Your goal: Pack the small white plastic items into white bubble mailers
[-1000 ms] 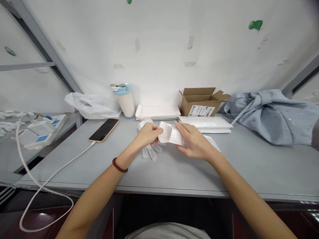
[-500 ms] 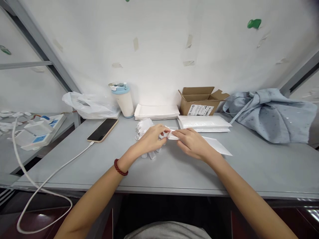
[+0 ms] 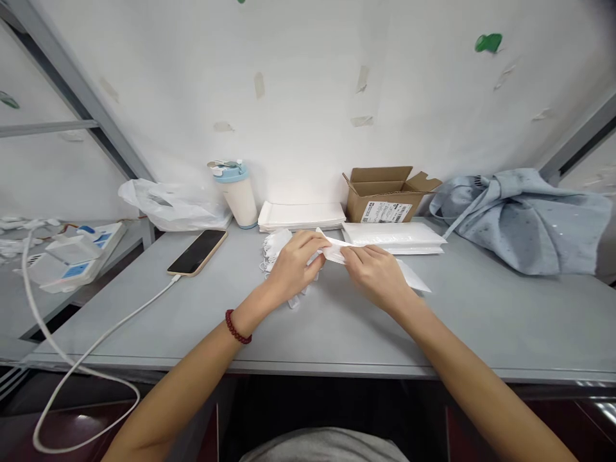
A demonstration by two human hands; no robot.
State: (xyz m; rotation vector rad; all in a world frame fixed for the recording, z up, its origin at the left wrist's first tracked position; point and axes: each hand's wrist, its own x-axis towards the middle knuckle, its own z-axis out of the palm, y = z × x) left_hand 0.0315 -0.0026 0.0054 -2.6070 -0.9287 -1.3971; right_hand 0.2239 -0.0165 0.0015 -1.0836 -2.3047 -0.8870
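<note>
A white mailing envelope (image 3: 412,276) is held between my two hands, just above the desk. My left hand (image 3: 296,262) pinches its left end between thumb and fingers. Closed over its middle, my right hand (image 3: 378,274) hides part of it, and its far end sticks out to the right. Under and behind my left hand lies a pile of small white items (image 3: 275,242) with thin loops and translucent pieces, partly covered by the hand. A stack of white padded envelopes (image 3: 392,239) lies just beyond my right hand.
At the back stand a tumbler (image 3: 239,197), a flat white stack (image 3: 302,215) and an open cardboard box (image 3: 382,196). A grey-blue cloth bag (image 3: 529,221) lies right. To the left are a phone (image 3: 198,251) on a white cable (image 3: 129,312), a plastic bag (image 3: 176,204) and a power strip (image 3: 91,253).
The envelope's left end has been raised and spread between my fingers. Its right end has drawn in a little to the left. Both hands keep hold of it.
</note>
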